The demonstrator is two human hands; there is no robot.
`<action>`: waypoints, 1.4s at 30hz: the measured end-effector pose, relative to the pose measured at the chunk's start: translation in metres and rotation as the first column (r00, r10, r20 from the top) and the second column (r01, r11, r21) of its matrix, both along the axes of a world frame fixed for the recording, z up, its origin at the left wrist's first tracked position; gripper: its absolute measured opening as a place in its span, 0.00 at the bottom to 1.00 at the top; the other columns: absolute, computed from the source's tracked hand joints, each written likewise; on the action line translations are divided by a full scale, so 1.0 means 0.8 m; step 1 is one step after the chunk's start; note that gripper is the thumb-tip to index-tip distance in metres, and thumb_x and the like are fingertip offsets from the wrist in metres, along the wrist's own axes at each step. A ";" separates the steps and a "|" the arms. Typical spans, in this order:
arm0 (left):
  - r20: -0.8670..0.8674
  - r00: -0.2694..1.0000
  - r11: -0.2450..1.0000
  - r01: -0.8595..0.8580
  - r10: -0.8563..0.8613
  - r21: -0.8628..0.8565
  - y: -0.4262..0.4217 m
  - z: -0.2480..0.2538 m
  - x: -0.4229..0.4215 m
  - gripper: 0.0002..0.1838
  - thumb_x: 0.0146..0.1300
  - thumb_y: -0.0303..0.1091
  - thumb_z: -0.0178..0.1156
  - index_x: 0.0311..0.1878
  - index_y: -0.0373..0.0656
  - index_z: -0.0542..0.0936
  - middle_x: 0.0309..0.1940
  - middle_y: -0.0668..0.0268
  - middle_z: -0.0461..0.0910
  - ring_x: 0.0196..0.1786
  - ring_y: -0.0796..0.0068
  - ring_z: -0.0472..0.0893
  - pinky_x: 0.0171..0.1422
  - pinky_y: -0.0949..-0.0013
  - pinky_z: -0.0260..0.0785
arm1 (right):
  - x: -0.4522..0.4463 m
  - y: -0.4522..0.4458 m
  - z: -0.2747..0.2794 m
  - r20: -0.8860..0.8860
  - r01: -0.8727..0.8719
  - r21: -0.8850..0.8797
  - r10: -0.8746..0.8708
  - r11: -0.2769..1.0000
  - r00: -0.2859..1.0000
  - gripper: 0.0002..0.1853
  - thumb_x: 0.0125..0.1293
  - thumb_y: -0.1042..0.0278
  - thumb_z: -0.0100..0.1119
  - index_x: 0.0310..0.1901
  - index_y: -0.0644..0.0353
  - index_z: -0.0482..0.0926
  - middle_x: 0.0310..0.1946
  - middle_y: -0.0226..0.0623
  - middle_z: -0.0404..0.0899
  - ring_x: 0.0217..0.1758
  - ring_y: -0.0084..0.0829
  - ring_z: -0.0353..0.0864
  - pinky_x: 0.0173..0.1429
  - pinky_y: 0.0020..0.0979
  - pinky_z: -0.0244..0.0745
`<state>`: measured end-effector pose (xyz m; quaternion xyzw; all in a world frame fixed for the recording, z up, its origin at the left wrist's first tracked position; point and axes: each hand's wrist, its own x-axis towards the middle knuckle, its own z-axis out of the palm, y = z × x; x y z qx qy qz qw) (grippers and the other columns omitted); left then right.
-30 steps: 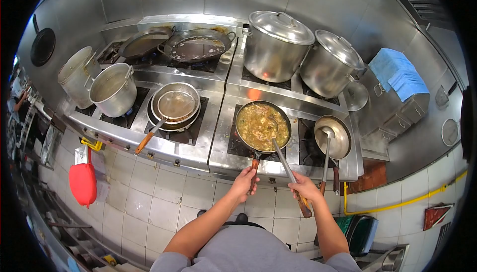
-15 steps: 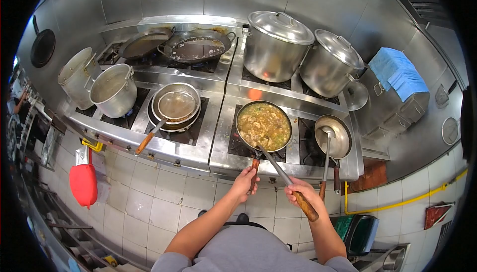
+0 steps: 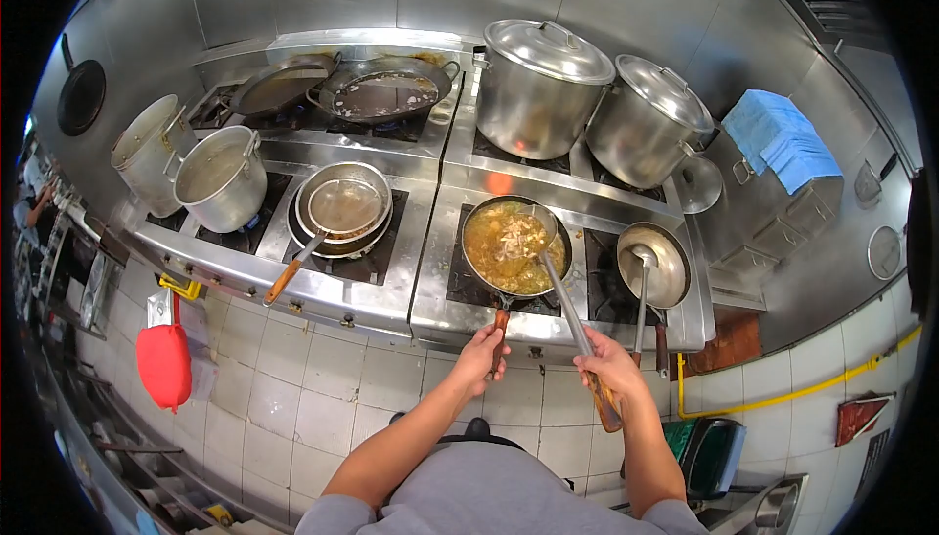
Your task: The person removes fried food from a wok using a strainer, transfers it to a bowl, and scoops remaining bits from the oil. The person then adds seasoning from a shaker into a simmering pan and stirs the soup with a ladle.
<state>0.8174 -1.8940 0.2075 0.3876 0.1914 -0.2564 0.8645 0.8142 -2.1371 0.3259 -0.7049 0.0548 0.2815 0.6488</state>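
Note:
A frying pan (image 3: 467, 259) sits on the front burner, filled with a brothy yellow-brown stew (image 3: 489, 242) with pale chunks and bits of green. My left hand (image 3: 477, 357) is closed around its wooden handle (image 3: 501, 323). In my right hand (image 3: 610, 367) is a long ladle (image 3: 569, 308), gripped where its metal shaft meets the wooden handle. The ladle's head is in the pan, partly hidden among the pale chunks heaped near the middle. To the right, a smaller pan (image 3: 682, 259) holds another ladle (image 3: 644, 290).
Two lidded stockpots (image 3: 540, 95) stand behind the pan. To the left are a strainer (image 3: 344, 204) over a pan, open pots (image 3: 223, 188) and two wide pans (image 3: 381, 95) at the back. Blue cloths (image 3: 778, 139) hang at right. A yellow pipe (image 3: 782, 403) runs low along the wall.
The ladle's head has moved up and right within the stew, gathering pale chunks. My right hand has shifted slightly right, with the handle steeper. My left hand keeps its hold.

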 end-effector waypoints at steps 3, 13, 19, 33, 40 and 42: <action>0.009 1.000 1.000 -0.001 0.002 -0.003 0.001 0.001 -0.001 0.20 0.74 0.44 0.50 0.65 0.54 0.63 0.32 0.68 0.74 0.19 0.77 0.70 0.19 0.72 0.60 | 0.011 -0.002 -0.001 0.048 0.018 -0.077 -0.014 0.997 0.999 0.39 0.60 0.83 0.58 0.73 0.59 0.57 0.27 0.27 0.73 0.21 0.19 0.71 0.24 0.22 0.68; -0.007 1.000 1.000 -0.019 0.019 -0.004 0.001 0.002 0.000 0.18 0.75 0.44 0.49 0.64 0.52 0.65 0.30 0.69 0.74 0.18 0.77 0.70 0.18 0.71 0.61 | 0.052 -0.039 -0.073 0.352 0.131 -0.466 0.048 0.875 0.935 0.42 0.57 0.82 0.60 0.74 0.56 0.57 0.32 0.32 0.78 0.22 0.22 0.76 0.27 0.27 0.72; 0.004 1.000 1.000 -0.004 0.004 -0.007 0.001 0.000 0.000 0.18 0.74 0.44 0.50 0.63 0.54 0.64 0.31 0.68 0.74 0.19 0.76 0.70 0.18 0.72 0.60 | 0.050 -0.050 -0.116 0.582 0.289 -0.790 0.517 0.540 0.628 0.42 0.57 0.80 0.60 0.74 0.57 0.56 0.32 0.35 0.77 0.22 0.24 0.75 0.27 0.28 0.72; 0.009 1.000 1.000 -0.009 0.009 -0.024 -0.002 -0.004 0.001 0.19 0.74 0.44 0.50 0.63 0.53 0.63 0.31 0.68 0.74 0.18 0.76 0.70 0.18 0.71 0.61 | -0.003 -0.001 -0.020 -0.173 0.050 0.082 -0.035 0.995 0.984 0.32 0.63 0.75 0.57 0.70 0.60 0.60 0.27 0.28 0.72 0.22 0.21 0.73 0.25 0.23 0.69; 0.007 1.000 0.999 -0.010 0.011 -0.036 -0.003 -0.004 0.000 0.17 0.74 0.45 0.50 0.62 0.54 0.64 0.30 0.68 0.74 0.18 0.76 0.70 0.18 0.71 0.60 | -0.023 -0.009 -0.012 -0.201 0.073 0.206 -0.031 0.976 0.979 0.33 0.64 0.74 0.57 0.71 0.59 0.60 0.28 0.29 0.73 0.22 0.20 0.72 0.26 0.21 0.67; 0.006 1.000 0.999 -0.009 0.009 -0.038 -0.003 -0.005 0.001 0.17 0.74 0.45 0.50 0.62 0.54 0.64 0.31 0.68 0.75 0.18 0.75 0.70 0.18 0.71 0.60 | -0.029 -0.008 -0.006 -0.184 0.077 0.204 -0.039 0.976 0.982 0.33 0.64 0.74 0.57 0.71 0.59 0.59 0.28 0.29 0.73 0.22 0.20 0.73 0.26 0.21 0.67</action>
